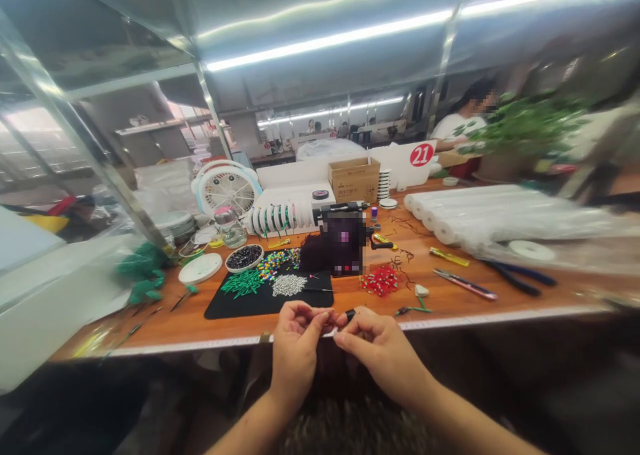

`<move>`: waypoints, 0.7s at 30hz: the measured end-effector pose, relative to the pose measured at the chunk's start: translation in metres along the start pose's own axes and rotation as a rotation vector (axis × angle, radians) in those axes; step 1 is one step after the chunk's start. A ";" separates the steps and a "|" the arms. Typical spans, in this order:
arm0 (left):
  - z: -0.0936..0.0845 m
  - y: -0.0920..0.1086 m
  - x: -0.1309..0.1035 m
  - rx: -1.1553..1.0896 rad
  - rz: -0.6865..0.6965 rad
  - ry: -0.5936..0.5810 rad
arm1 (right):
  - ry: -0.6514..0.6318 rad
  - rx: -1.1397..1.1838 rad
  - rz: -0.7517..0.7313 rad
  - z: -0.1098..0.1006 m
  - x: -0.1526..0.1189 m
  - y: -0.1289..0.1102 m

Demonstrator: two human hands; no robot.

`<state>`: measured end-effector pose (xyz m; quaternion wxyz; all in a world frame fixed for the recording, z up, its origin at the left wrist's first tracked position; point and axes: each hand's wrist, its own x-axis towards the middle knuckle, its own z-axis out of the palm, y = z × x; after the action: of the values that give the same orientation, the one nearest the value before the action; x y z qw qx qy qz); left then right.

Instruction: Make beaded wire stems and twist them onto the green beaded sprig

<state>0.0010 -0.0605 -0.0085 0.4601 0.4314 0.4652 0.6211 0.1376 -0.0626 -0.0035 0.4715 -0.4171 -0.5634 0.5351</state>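
Note:
My left hand [299, 338] is closed in a pinch at the front edge of the wooden table, in the middle of the head view. Close beside it on the right, my right hand [373, 342] is pinched too, with a black band [351, 314] on one finger. What lies between the fingertips is too small to make out. Beyond my hands a black mat [225, 308] bears green pieces [243, 283], silver beads [289, 285], multicoloured beads [274, 264] and a dish of black beads [245, 258]. Red pieces [380, 280] lie right of the mat.
White spools [280, 218] on a black holder stand behind the mat, near a fan [227, 190] and a cardboard box [354, 178]. Pliers [520, 277], tweezers [465, 284] and plastic-wrapped rolls [480, 215] lie at the right. A person [463, 125] sits beyond.

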 end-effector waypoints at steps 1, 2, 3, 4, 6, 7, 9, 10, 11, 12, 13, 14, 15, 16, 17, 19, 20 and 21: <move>0.000 0.000 0.000 -0.011 0.006 0.007 | 0.003 0.003 0.003 0.000 0.000 0.001; 0.000 0.000 -0.001 -0.016 0.014 0.010 | 0.005 0.004 0.005 0.001 0.000 0.001; 0.001 0.000 -0.001 -0.016 0.022 0.012 | 0.008 0.002 0.005 0.001 0.000 0.002; 0.001 0.001 -0.002 -0.013 0.030 0.010 | 0.013 -0.002 0.002 0.001 0.000 0.003; 0.002 0.002 -0.004 -0.005 0.048 0.006 | 0.018 -0.013 -0.006 0.001 0.000 0.004; 0.002 0.002 -0.004 0.002 0.058 0.005 | 0.019 -0.019 -0.010 0.001 0.000 0.005; 0.002 0.001 -0.005 0.021 0.077 0.007 | 0.019 -0.038 -0.021 0.001 0.001 0.005; 0.002 0.000 -0.006 0.034 0.089 0.007 | 0.018 -0.049 -0.025 0.001 0.001 0.004; 0.002 -0.001 -0.006 0.048 0.102 0.006 | 0.018 -0.057 -0.029 0.001 0.002 0.004; 0.002 -0.004 -0.006 0.064 0.115 0.002 | 0.021 -0.063 -0.032 0.001 0.003 0.004; 0.002 -0.006 -0.007 0.082 0.130 -0.004 | 0.026 -0.068 -0.036 0.001 0.004 0.005; 0.001 -0.008 -0.007 0.098 0.147 -0.012 | 0.030 -0.079 -0.042 0.001 0.005 0.005; 0.001 -0.011 -0.007 0.113 0.164 -0.024 | 0.032 -0.094 -0.050 0.001 0.005 0.006; 0.001 -0.013 -0.007 0.128 0.182 -0.039 | 0.029 -0.115 -0.061 0.000 0.006 0.007; 0.001 -0.014 -0.007 0.144 0.201 -0.053 | 0.024 -0.138 -0.070 -0.001 0.007 0.008; 0.002 -0.014 -0.007 0.180 0.234 -0.079 | 0.057 -0.191 -0.081 -0.005 0.007 0.007; 0.002 -0.013 -0.006 0.199 0.244 -0.090 | 0.099 -0.216 -0.089 -0.007 0.008 0.006; 0.003 -0.011 -0.005 0.219 0.247 -0.103 | 0.141 -0.237 -0.098 -0.010 0.008 0.005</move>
<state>0.0072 -0.0631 -0.0195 0.3535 0.5641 0.4494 0.5957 0.1452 -0.0522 -0.0077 0.4831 -0.4784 -0.6077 0.4104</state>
